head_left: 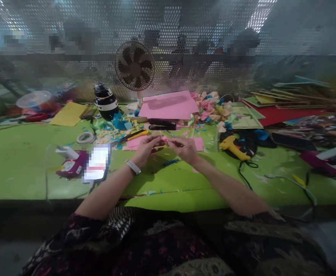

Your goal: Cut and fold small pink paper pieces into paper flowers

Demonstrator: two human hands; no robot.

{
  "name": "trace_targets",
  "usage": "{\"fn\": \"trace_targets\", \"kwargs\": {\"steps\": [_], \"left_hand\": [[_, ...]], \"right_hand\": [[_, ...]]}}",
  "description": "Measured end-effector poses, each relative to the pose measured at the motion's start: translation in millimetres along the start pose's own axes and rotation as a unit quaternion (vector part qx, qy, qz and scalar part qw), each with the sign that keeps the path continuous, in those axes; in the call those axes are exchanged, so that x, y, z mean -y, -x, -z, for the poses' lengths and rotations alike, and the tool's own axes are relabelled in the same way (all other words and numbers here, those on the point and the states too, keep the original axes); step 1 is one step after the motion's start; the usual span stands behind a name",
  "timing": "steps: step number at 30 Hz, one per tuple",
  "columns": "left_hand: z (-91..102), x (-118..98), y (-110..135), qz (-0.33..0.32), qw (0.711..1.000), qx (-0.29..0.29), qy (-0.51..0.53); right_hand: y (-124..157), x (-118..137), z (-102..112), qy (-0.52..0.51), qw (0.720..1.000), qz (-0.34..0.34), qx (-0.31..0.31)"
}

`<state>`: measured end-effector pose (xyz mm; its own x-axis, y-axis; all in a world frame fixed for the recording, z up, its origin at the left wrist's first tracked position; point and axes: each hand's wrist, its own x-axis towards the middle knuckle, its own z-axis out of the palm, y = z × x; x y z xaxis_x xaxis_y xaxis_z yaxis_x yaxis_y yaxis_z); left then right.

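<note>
Between my fingertips is a small pink paper piece [164, 139], partly hidden by the fingers. My left hand [146, 148], with a white band on its wrist, pinches it from the left. From the right, the thumb and fingers of my right hand [185, 148] close on the same piece. Behind and under the hands lie pink paper strips [198, 144] on the green table [168, 184]. A yellow and black cutter [137, 135] rests just beyond my left hand. Further back lies a black stapler [162, 125]. A twisted blue piece [171, 162] sits below the hands.
A lit phone [97, 163] leans at left by a purple device [72, 165]. The yellow glue gun [233, 147] lies at right with its cord trailing. Behind are a fan [135, 67], dark bottle [107, 103], pink sheets [168, 105], paper flowers [209, 107] and tape roll [86, 138].
</note>
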<state>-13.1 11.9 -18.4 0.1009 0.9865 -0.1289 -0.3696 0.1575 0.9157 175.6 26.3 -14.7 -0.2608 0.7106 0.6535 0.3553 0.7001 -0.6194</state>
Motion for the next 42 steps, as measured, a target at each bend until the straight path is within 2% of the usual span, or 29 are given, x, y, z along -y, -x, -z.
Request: {"fn": "trace_targets", "kwargs": {"steps": [2,3,4,5,6,10,14,18,23,26,29,32,35,38,42], "left_hand": [[-1.1,-2,1,0.004,1.0,-0.01,0.0],[-1.6,-3,1,0.005,1.0,-0.017,-0.003],[-2.0,-3,2,0.006,1.0,-0.024,-0.008],[-2.4,-4,2,0.007,0.999,-0.028,-0.015],[-2.8,-4,2,0.008,0.999,-0.027,-0.023],[-4.6,-3,3,0.022,0.999,0.021,-0.043],[-5.4,-3,3,0.043,0.998,0.039,-0.039],[-4.2,-1,2,0.036,0.998,0.045,-0.036],[-0.6,1,0,0.024,0.998,0.044,-0.048],[1.4,1,-1,0.021,0.997,0.046,-0.057],[1.7,1,-2,0.017,0.997,0.05,-0.059],[0.8,0,0,0.016,0.995,0.073,-0.063],[-0.2,0,3,0.032,0.991,0.093,-0.093],[-0.7,1,5,0.044,0.986,0.102,-0.123],[-0.6,0,6,0.044,0.986,0.105,-0.121]], "right_hand": [[-7,-9,10,-0.006,0.998,-0.042,-0.046],[-10,-14,15,-0.002,0.993,-0.065,-0.094],[-12,-19,18,0.009,0.988,-0.077,-0.134],[-13,-22,20,0.028,0.986,-0.072,-0.146],[-13,-24,20,0.047,0.988,-0.056,-0.138],[-4,-19,7,0.11,0.993,0.028,-0.031],[5,-8,-4,0.186,0.977,0.093,0.04],[6,-5,-6,0.237,0.96,0.116,0.092],[6,-5,-9,0.245,0.957,0.1,0.114],[7,0,-7,0.213,0.965,0.091,0.121],[4,2,1,0.13,0.984,0.058,0.103],[0,0,8,0.016,0.997,-0.051,0.05],[-4,-4,8,-0.086,0.984,-0.149,0.049],[-4,-4,3,-0.127,0.977,-0.154,0.071],[-3,2,2,-0.139,0.981,-0.132,0.04]]}}
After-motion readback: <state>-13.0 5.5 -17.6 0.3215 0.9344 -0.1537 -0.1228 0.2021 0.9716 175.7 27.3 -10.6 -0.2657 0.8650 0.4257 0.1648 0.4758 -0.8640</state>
